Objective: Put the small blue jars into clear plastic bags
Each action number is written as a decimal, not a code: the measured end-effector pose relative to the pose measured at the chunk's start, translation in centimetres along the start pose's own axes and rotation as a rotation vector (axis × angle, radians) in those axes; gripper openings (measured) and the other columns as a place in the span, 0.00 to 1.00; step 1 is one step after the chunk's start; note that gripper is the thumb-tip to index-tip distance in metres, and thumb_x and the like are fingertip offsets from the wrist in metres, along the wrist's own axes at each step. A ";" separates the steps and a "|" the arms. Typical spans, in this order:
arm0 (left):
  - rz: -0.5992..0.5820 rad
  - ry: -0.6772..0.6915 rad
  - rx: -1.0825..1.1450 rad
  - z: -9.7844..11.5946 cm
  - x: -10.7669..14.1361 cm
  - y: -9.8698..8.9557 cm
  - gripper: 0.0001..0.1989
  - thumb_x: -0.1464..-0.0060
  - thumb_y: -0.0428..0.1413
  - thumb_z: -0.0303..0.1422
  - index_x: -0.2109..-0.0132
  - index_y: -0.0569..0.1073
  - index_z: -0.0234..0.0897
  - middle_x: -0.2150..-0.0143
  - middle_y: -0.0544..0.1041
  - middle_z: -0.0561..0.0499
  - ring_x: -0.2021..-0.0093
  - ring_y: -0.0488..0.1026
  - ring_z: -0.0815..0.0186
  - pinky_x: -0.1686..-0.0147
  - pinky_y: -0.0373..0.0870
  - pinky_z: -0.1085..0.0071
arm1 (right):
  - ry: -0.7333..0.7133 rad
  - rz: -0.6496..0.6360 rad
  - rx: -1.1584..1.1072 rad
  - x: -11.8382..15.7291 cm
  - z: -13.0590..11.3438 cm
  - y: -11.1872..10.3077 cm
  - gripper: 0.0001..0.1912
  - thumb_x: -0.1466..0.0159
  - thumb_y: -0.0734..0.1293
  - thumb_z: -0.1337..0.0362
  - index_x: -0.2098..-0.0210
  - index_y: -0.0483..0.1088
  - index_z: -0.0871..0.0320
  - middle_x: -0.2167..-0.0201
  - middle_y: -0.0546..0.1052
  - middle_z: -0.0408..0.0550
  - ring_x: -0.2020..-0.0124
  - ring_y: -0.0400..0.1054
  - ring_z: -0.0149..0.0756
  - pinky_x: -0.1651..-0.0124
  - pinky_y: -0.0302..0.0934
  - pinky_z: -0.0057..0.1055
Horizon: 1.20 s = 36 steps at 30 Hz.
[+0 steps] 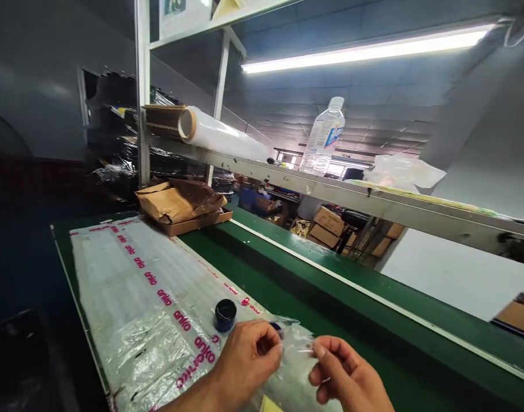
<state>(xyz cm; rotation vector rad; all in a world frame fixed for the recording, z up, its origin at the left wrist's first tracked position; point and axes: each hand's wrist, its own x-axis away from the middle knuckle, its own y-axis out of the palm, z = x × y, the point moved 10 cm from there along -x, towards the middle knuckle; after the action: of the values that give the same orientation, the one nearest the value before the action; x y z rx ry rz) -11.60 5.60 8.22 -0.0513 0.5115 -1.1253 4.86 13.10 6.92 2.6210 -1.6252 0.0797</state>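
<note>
I am pinching a clear plastic bag (297, 357) between my left hand (247, 359) and my right hand (346, 373). Both grips are narrow, with each thumb pressing toward the curled fingers and the thin plastic caught between them. The bag is bunching and creasing where I am holding it, and its lower part is hanging past my hands toward the bottom of my view. A dark blue object (276, 327) is showing at the bag's upper edge, just beyond my left thumb; I cannot tell whether it is inside the bag.

Just ahead of my left hand, a small dark blue jar (225, 315) with a black lid is standing upright, near my fingers but not touching them. It is resting on a sheet of protective film (128, 269) printed in pink with "anko", which is lying under and to the left of my hands. To the right of my grip, a green workbench (330, 269) is stretching away ahead of me. Farther ahead and to the left, a cardboard tray (193, 224) is carrying folded brown paper (176, 200). Well above my hands, a metal shelf (330, 191) is supporting a roll of stretch film (214, 134) and a plastic water bottle (324, 137).
</note>
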 end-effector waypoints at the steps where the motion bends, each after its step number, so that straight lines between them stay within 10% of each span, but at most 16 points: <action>1: 0.040 0.064 -0.114 0.3 0.1 -1.2 0.05 0.46 0.57 0.25 0.69 0.74 0.37 0.71 0.76 0.54 0.69 0.73 0.65 0.69 0.64 0.72 | -0.038 0.013 0.001 -0.3 -0.2 0.5 0.35 0.52 0.77 0.33 0.66 0.73 0.59 0.80 0.75 0.45 0.79 0.65 0.32 0.76 0.62 0.27; 6: 0.145 0.369 -0.763 1.4 1.1 -5.1 0.09 0.38 0.49 0.21 0.65 0.70 0.37 0.66 0.73 0.50 0.67 0.72 0.60 0.66 0.65 0.66 | -0.217 -0.018 0.229 -2.2 -1.1 4.7 0.28 0.40 0.68 0.35 0.62 0.71 0.56 0.73 0.76 0.45 0.72 0.71 0.38 0.70 0.66 0.29; 15: 0.301 0.229 -0.893 -2.6 -2.2 -13.3 0.05 0.32 0.54 0.24 0.57 0.73 0.37 0.58 0.76 0.50 0.63 0.76 0.60 0.65 0.66 0.68 | -0.520 -0.149 0.851 -7.5 -3.2 14.5 0.14 0.31 0.58 0.60 0.55 0.73 0.56 0.58 0.81 0.49 0.58 0.75 0.43 0.53 0.64 0.36; 25: 0.264 0.029 -0.796 -10.2 -3.6 -13.1 0.04 0.37 0.59 0.23 0.61 0.75 0.35 0.63 0.77 0.52 0.67 0.75 0.63 0.65 0.68 0.70 | -0.529 -0.117 1.425 -9.5 0.3 18.7 0.09 0.29 0.63 0.74 0.55 0.75 0.60 0.55 0.77 0.50 0.51 0.72 0.44 0.52 0.68 0.39; 36: 0.112 0.094 -0.692 -11.2 -0.6 -12.0 0.06 0.38 0.57 0.23 0.61 0.75 0.38 0.64 0.76 0.53 0.65 0.76 0.63 0.65 0.66 0.71 | -0.436 -0.200 1.453 -8.9 2.6 17.3 0.08 0.28 0.64 0.71 0.58 0.76 0.59 0.60 0.80 0.47 0.55 0.76 0.42 0.52 0.71 0.40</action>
<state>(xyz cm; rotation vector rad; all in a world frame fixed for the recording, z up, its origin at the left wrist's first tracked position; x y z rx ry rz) -26.65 3.20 2.05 -0.5658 0.9583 -0.8018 -14.52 13.15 4.04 4.0311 -1.7183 1.1480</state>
